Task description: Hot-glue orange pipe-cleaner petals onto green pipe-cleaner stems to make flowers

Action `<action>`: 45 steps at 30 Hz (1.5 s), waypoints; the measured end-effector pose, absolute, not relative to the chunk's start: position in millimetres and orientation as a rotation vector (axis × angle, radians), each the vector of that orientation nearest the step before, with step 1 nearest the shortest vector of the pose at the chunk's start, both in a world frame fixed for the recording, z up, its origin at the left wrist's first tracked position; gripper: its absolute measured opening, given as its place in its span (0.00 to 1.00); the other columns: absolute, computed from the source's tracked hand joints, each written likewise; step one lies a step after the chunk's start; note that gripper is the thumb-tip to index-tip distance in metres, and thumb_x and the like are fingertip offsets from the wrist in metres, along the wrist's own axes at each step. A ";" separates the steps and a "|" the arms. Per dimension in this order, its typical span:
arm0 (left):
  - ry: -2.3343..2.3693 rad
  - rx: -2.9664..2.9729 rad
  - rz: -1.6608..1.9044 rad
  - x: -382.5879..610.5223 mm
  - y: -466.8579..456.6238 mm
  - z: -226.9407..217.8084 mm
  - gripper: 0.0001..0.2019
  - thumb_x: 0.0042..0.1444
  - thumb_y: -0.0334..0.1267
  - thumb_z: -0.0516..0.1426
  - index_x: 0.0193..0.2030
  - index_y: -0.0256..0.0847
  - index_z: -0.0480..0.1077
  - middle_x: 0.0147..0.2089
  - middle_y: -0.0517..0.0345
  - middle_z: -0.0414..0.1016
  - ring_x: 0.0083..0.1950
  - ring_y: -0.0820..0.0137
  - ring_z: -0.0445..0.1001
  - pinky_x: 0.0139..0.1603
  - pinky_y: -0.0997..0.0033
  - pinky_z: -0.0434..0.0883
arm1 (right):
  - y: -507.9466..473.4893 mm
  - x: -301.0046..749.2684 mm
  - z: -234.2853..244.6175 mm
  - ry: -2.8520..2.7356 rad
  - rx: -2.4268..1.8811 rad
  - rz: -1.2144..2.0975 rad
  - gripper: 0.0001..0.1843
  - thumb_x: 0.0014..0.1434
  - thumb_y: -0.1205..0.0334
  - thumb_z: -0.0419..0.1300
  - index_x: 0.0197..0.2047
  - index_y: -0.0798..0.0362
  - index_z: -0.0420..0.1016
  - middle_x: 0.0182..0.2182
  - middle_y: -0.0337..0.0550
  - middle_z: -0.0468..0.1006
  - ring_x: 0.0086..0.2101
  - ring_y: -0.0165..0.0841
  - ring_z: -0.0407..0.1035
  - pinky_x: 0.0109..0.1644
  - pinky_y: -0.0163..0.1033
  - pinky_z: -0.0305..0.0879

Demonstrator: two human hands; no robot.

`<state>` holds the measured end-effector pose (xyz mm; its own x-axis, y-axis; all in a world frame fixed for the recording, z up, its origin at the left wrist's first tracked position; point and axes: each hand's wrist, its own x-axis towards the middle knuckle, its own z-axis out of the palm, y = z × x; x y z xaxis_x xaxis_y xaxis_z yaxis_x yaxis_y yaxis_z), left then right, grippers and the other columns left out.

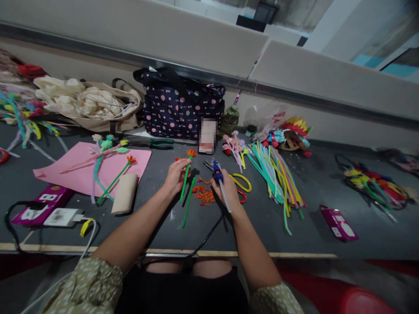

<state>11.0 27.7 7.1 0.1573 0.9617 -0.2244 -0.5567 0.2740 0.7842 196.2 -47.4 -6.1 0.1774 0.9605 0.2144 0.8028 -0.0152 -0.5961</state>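
My left hand (pixel 175 175) is closed on a pipe-cleaner flower (pixel 187 172) with a green stem and an orange head, held upright over the dark table (pixel 314 226). My right hand (pixel 227 188) grips a blue glue gun (pixel 218 174) with a clear glue stick sticking out of its back; its black cord runs toward me. The gun's nozzle points away from me, a little to the right of the flower. Between my hands lie orange scraps (pixel 203 195) and a loose green stem (pixel 189 201).
A pink sheet (pixel 65 172) with finished flowers lies at left, beside a beige roll (pixel 125 193) and a purple power strip (pixel 42 204). Pliers (pixel 160 143), a polka-dot bag (pixel 183 109), a green bottle (pixel 229 118) and a bundle of coloured pipe cleaners (pixel 278 174) are around.
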 end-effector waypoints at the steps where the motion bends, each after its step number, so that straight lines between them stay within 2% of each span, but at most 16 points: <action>1: 0.812 0.614 1.190 10.9 27.9 6.5 0.16 0.36 0.41 0.72 0.28 0.36 0.74 0.23 0.64 0.68 0.21 0.80 0.62 0.22 0.78 0.60 | -47.8 196.2 -3.8 -1.653 -1.842 0.371 0.09 0.58 0.53 0.55 0.39 0.48 0.63 0.28 0.39 0.72 0.28 0.36 0.68 0.32 0.37 0.58; 11: 0.797 0.617 1.184 13.4 26.5 6.3 0.17 0.35 0.41 0.72 0.28 0.37 0.73 0.22 0.65 0.66 0.20 0.80 0.60 0.21 0.78 0.59 | -46.6 194.8 2.9 -1.614 -1.821 0.462 0.07 0.56 0.56 0.57 0.36 0.48 0.64 0.31 0.43 0.76 0.33 0.39 0.71 0.37 0.39 0.63; 18: 0.789 0.620 1.175 14.4 28.8 0.9 0.16 0.36 0.41 0.72 0.28 0.37 0.73 0.22 0.65 0.67 0.20 0.80 0.61 0.21 0.78 0.59 | -47.2 200.5 3.3 -1.596 -1.762 0.483 0.08 0.55 0.55 0.57 0.35 0.48 0.64 0.31 0.42 0.76 0.31 0.37 0.71 0.37 0.39 0.64; 28: 0.776 0.631 1.168 15.4 29.3 -0.8 0.15 0.38 0.40 0.71 0.28 0.37 0.71 0.22 0.65 0.66 0.20 0.80 0.61 0.21 0.78 0.57 | -44.9 198.3 -1.9 -1.738 -1.859 0.423 0.07 0.57 0.62 0.57 0.41 0.48 0.67 0.36 0.44 0.78 0.38 0.40 0.72 0.38 0.38 0.62; 34: 0.778 0.622 1.179 14.9 29.1 0.2 0.15 0.38 0.40 0.71 0.28 0.37 0.72 0.21 0.66 0.64 0.19 0.81 0.58 0.20 0.78 0.57 | -42.8 193.6 -11.8 -1.911 -1.878 0.235 0.07 0.61 0.60 0.56 0.43 0.49 0.67 0.36 0.46 0.76 0.39 0.40 0.70 0.37 0.37 0.58; 39: 0.798 0.607 1.162 15.4 27.3 5.6 0.16 0.36 0.40 0.71 0.28 0.36 0.73 0.19 0.67 0.62 0.19 0.81 0.58 0.20 0.79 0.56 | -41.7 193.9 -17.5 -1.998 -1.912 0.149 0.06 0.62 0.62 0.54 0.43 0.51 0.67 0.34 0.46 0.76 0.35 0.40 0.70 0.36 0.38 0.56; 45: 0.796 0.606 1.183 16.7 25.5 9.2 0.15 0.35 0.40 0.71 0.26 0.36 0.72 0.19 0.68 0.62 0.18 0.81 0.58 0.19 0.77 0.56 | -46.8 195.6 -2.8 -1.767 -1.886 0.253 0.08 0.58 0.57 0.57 0.40 0.49 0.68 0.29 0.41 0.75 0.30 0.38 0.69 0.33 0.37 0.56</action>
<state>16.7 25.5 9.2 0.1713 0.9599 -0.2218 -0.5665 0.2802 0.7750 195.6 -46.8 -2.8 0.1236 0.9673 0.2217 0.8662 0.0038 -0.4997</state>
